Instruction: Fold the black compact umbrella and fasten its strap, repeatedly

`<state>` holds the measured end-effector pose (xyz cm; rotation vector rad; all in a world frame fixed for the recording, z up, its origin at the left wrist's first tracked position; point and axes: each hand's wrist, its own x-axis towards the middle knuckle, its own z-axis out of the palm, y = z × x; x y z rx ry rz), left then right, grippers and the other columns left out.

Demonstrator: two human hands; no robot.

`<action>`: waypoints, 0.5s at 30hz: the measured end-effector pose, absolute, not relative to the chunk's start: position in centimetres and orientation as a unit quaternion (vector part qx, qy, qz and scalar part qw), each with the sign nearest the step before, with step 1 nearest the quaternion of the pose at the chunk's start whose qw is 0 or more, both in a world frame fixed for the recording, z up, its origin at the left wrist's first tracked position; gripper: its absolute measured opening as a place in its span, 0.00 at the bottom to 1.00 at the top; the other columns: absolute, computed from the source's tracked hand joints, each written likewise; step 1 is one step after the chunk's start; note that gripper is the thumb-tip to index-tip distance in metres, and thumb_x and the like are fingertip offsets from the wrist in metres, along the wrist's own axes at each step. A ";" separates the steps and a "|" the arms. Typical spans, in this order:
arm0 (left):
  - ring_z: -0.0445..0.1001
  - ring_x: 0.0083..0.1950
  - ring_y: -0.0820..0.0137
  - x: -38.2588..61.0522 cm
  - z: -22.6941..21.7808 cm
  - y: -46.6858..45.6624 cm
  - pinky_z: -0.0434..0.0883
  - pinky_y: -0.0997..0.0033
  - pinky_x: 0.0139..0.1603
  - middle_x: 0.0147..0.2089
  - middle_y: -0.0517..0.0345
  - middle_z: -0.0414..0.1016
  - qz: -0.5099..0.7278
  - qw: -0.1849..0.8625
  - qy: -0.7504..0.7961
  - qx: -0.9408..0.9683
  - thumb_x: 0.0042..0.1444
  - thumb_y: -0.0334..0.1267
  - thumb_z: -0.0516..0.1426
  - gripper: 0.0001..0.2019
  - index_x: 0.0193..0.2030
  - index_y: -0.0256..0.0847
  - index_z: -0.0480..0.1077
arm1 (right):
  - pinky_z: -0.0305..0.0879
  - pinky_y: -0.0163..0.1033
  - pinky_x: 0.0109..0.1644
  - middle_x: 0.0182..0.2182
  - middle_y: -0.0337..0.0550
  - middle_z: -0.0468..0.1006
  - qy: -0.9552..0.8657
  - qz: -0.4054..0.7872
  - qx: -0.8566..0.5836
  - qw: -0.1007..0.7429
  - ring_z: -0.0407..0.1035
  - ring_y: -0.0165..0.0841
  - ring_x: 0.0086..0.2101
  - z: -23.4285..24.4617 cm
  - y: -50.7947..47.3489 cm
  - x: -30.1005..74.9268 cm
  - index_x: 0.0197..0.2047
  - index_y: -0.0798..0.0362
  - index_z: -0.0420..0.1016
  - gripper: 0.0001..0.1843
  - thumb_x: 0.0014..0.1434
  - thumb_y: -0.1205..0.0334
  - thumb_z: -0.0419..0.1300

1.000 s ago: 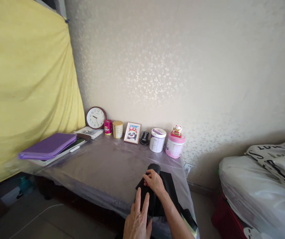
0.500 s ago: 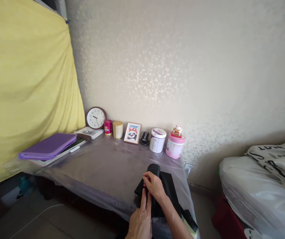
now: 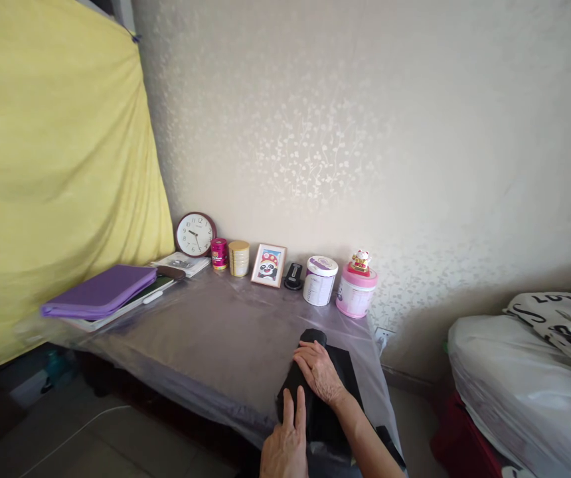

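Note:
A black fabric item (image 3: 344, 362) lies near the table's right front corner, with a thick rolled part (image 3: 314, 336) along its left side. I cannot make out what kind of item it is. My right hand (image 3: 319, 372) rests flat over the roll, its fingers stretched across the top. Below it, my left hand (image 3: 288, 435) has two fingers extended and apart along the lower end of the black fabric; its other fingers are partly hidden. A black strap (image 3: 390, 446) sticks out to the right of my right forearm.
The table (image 3: 206, 332) has a plastic cover. Along the wall stand a clock (image 3: 196, 234), a panda picture frame (image 3: 268, 265), a white tub (image 3: 320, 282) and a pink tub (image 3: 356, 292) topped by a cat figurine (image 3: 360, 261). At left lies a purple folder (image 3: 99, 292).
My right hand has gone from pinched fingers to lying flat on the roll. My left hand has slid slightly down, its two fingers now more apart. The view has shifted a little.

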<state>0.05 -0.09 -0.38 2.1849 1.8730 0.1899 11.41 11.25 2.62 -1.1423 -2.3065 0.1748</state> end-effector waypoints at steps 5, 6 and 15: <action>0.71 0.46 0.65 0.0 -0.6 -0.2 0.68 0.69 0.40 0.67 0.50 0.44 0.078 0.107 0.657 0.742 0.46 0.24 0.47 0.43 0.64 0.49 0.26 | 0.43 0.49 0.60 0.41 0.42 0.78 -0.848 0.069 -0.459 0.255 0.62 0.35 0.52 2.3 14.4 11.9 0.38 0.49 0.76 0.18 0.62 0.62 0.44; 0.69 0.48 0.63 -0.1 -0.4 -0.2 0.68 0.66 0.42 0.67 0.50 0.45 0.079 0.107 0.660 0.740 0.45 0.24 0.48 0.43 0.64 0.49 0.27 | 0.44 0.48 0.60 0.41 0.41 0.78 -0.844 0.070 -0.468 0.252 0.62 0.35 0.52 2.2 14.9 12.0 0.38 0.49 0.76 0.19 0.62 0.62 0.44; 0.59 0.56 0.58 -0.3 0.2 -0.4 0.56 0.55 0.54 0.64 0.54 0.54 0.117 0.084 0.663 0.735 0.44 0.30 0.52 0.42 0.65 0.50 0.35 | 0.50 0.44 0.57 0.46 0.41 0.75 -0.757 0.058 -0.579 0.299 0.64 0.35 0.50 1.6 17.3 12.2 0.41 0.47 0.75 0.14 0.59 0.60 0.48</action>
